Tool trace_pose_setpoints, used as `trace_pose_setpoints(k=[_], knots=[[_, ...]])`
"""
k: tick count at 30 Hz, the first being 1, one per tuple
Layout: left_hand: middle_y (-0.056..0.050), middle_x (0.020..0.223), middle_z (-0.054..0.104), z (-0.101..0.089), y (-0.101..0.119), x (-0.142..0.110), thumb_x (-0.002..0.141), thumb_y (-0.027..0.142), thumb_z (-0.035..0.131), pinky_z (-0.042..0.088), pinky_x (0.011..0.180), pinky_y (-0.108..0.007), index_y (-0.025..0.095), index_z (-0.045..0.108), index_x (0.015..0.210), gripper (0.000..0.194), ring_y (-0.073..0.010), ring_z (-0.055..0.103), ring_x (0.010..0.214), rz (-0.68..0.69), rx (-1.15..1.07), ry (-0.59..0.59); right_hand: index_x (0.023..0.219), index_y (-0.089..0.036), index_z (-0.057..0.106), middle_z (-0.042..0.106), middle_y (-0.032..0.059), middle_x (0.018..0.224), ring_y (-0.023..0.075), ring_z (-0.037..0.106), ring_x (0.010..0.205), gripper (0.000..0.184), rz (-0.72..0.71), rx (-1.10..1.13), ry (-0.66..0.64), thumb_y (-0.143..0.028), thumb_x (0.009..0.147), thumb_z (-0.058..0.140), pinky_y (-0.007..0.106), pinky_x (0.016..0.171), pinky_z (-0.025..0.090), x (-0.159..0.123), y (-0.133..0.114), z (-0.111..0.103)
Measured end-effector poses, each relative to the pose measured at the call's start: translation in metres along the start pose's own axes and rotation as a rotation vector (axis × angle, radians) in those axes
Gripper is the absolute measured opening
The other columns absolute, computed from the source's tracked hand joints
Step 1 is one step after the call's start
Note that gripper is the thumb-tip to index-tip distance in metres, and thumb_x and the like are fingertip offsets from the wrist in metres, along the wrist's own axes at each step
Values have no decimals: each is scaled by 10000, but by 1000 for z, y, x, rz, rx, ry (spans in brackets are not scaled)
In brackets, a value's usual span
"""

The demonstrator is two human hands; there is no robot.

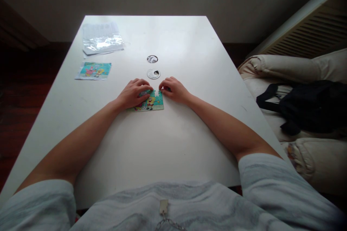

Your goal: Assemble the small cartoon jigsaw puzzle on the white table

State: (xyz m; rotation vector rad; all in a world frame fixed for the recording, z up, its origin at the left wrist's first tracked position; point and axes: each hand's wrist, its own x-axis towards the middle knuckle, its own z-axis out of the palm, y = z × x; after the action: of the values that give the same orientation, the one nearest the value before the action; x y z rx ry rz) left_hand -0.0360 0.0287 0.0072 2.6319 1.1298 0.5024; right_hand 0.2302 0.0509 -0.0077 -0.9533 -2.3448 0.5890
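A small jigsaw puzzle (150,104) with a cartoon picture on a teal ground lies flat on the white table, with a notch-shaped gap in its top edge near the right corner. My left hand (133,93) rests over the puzzle's left part, thumb and fingers apart, hiding that side. At the upper right corner is my right hand (173,89), its thumb and fingertips pinched beside the gap. A bit of dark green shows between those fingers, too small to name surely.
A printed cartoon picture sheet (94,70) lies at left, below a clear plastic bag over papers (103,38). Two round metallic fittings (153,74) are set in the table (184,144) beyond my hands. On the right, a pale sofa (311,166) carries a dark bag or cloth (311,104).
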Motion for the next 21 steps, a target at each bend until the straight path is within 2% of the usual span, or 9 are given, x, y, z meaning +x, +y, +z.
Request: trace_pose_setpoints(k=[21], knots=[[-60, 1260, 643, 1, -1, 0, 969, 387, 554, 399, 1047, -463, 291, 690, 1244, 321, -276, 551, 1151, 15, 7, 7, 960, -205, 696, 628, 58, 865, 240, 512, 877, 128, -16, 3, 16, -190, 884, 594, 368, 838, 411, 0, 1, 1]])
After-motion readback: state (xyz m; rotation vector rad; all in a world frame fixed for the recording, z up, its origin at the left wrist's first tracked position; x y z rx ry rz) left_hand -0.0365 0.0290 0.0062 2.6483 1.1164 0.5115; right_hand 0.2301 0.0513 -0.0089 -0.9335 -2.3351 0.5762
